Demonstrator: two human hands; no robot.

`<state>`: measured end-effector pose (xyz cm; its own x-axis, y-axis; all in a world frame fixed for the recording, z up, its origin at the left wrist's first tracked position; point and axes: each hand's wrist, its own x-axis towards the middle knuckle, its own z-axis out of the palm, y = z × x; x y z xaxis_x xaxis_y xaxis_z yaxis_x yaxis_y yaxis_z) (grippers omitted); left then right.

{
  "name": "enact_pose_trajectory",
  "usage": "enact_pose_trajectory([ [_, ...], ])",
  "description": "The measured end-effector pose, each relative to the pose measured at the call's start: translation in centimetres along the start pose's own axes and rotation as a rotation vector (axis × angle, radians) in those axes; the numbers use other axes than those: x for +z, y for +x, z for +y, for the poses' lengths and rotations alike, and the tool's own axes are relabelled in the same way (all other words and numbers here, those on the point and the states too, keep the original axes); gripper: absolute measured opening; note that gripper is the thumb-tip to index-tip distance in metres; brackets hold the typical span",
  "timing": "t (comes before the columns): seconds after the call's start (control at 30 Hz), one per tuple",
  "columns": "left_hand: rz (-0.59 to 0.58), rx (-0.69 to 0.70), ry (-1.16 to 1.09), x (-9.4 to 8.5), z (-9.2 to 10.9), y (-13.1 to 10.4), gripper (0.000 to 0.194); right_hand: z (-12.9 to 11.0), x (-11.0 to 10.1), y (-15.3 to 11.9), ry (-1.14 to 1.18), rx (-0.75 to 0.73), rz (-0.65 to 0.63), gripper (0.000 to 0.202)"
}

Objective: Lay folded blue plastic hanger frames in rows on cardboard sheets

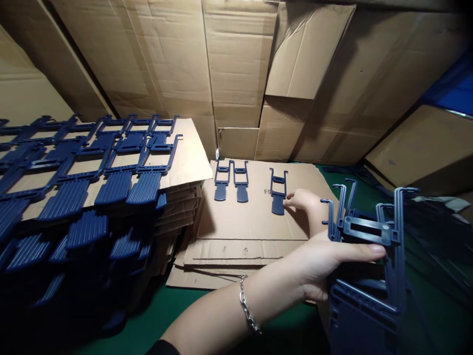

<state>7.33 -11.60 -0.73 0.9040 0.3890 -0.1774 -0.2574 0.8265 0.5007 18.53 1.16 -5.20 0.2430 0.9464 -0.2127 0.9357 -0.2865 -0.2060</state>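
Observation:
My left hand [332, 256], a chain bracelet on its wrist, reaches across to the right and grips several dark blue plastic frames with ribbed tabs [369, 229], its thumb over a crossbar. Behind that forearm my right hand [297, 199] has its fingertips at the tab of a single blue plastic frame [278, 203] lying on a cardboard sheet [254, 224]; part of this hand is hidden. Two more such frames, a left one [220, 191] and a middle one [241, 192], lie side by side on the same sheet, hooks away from me.
At the left, a tall stack of cardboard layers [186, 167] carries many blue frames in rows, tabs overhanging its near edge. Cardboard panels [240, 64] form a wall behind. Green surface [288, 330] shows below, and dark, indistinct items lie at the right.

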Motion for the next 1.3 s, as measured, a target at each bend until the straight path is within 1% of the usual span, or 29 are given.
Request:
enact_pose_trajectory([
  [0.03,-0.006,0.002,-0.001,0.0,0.0,0.0,0.042,-0.3,0.0,-0.1,-0.005,0.002,-0.019,0.023],
  [0.07,-0.013,0.004,-0.004,0.0,-0.1,0.0,0.043,-0.7,0.0,-0.3,-0.015,0.012,-0.028,0.023],
  [0.17,-0.024,0.001,-0.021,0.1,-0.1,0.0,0.042,-2.3,-0.1,-0.8,-0.06,0.039,-0.012,0.03],
  [0.27,-0.018,-0.008,-0.024,0.2,0.1,-0.1,0.041,-3.6,0.0,-1.3,-0.07,-0.036,-0.067,0.036],
  [0.33,-0.006,-0.006,-0.025,0.2,0.3,-0.2,0.036,-4.2,0.4,-1.3,-0.049,-0.091,-0.102,0.041],
  [0.37,0.005,-0.003,-0.029,0.2,0.4,-0.2,0.033,-4.3,0.8,-1.2,-0.037,-0.111,-0.096,0.045],
  [0.43,0.032,0.015,-0.044,0.1,0.6,-0.2,0.027,-4.4,1.7,-0.9,-0.016,-0.15,-0.042,0.056],
  [0.53,0.083,0.062,-0.07,-0.2,0.8,-0.1,0.024,-4.4,3.0,-0.3,-0.003,-0.222,0.041,0.069],
  [0.7,0.11,0.07,-0.064,-0.5,1.1,0.1,0.026,-4.7,4.0,0.1,0.054,-0.311,0.068,0.066],
  [0.8,0.11,0.077,-0.04,-0.5,1.2,0.1,0.031,-5.0,4.3,0.0,0.053,-0.288,0.111,0.065],
  [0.9,0.139,0.068,-0.037,-0.4,1.3,0.1,0.035,-5.4,4.6,0.0,0.042,-0.261,0.144,0.066],
  [1.0,0.171,0.055,-0.051,-0.3,1.3,0.0,0.036,-5.5,4.8,0.1,0.04,-0.271,0.153,0.065],
  [1.07,0.165,0.063,-0.055,-0.3,1.3,0.0,0.035,-5.5,5.0,0.2,0.037,-0.283,0.165,0.065],
  [1.17,0.146,0.093,-0.057,-0.5,1.3,0.1,0.032,-5.5,5.1,0.1,0.036,-0.294,0.184,0.066],
  [1.3,0.164,0.124,-0.069,-0.7,1.6,0.2,0.031,-5.6,4.5,-0.5,0.065,-0.316,0.183,0.062],
])
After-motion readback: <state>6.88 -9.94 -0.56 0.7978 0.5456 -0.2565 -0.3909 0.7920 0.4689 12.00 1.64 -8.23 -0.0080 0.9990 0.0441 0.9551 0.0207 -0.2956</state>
